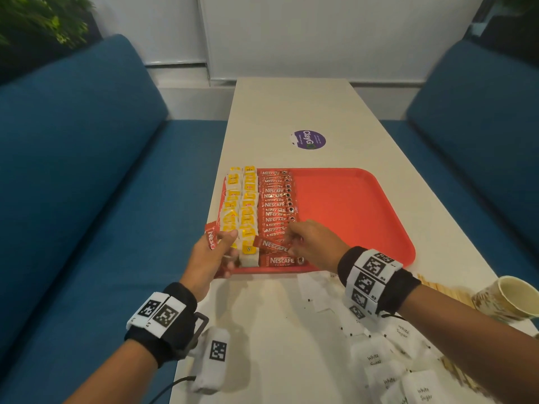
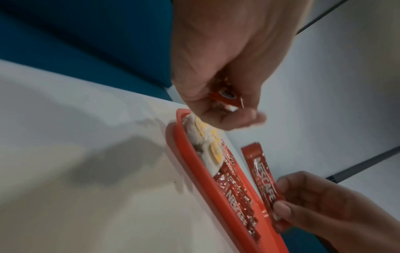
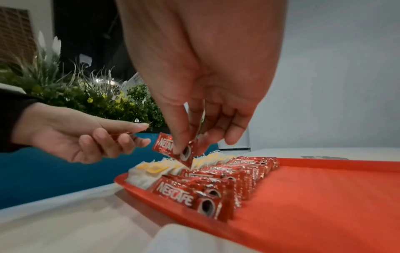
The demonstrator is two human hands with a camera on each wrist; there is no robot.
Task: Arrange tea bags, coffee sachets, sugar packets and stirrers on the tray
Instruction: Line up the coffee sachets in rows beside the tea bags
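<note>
A red tray (image 1: pixel 350 205) lies on the white table. Two columns of yellow-tagged tea bags (image 1: pixel 242 205) fill its left side, with a column of red coffee sachets (image 1: pixel 277 205) beside them. My right hand (image 1: pixel 291 243) pinches one coffee sachet (image 1: pixel 272 244) by its end, tilted above the near end of that column; the right wrist view shows the pinched sachet (image 3: pixel 173 149) hanging over the row. My left hand (image 1: pixel 226 243) hovers at the tray's near left corner and grips more coffee sachets (image 1: pixel 211 237), partly hidden in the fist (image 2: pixel 225 95).
White sugar packets (image 1: pixel 379 360) lie scattered on the table at near right. Wooden stirrers (image 1: pixel 443 288) and a paper cup (image 1: pixel 507 298) sit by the right edge. The tray's right half (image 3: pixel 324 188) is bare. Blue sofas flank the table.
</note>
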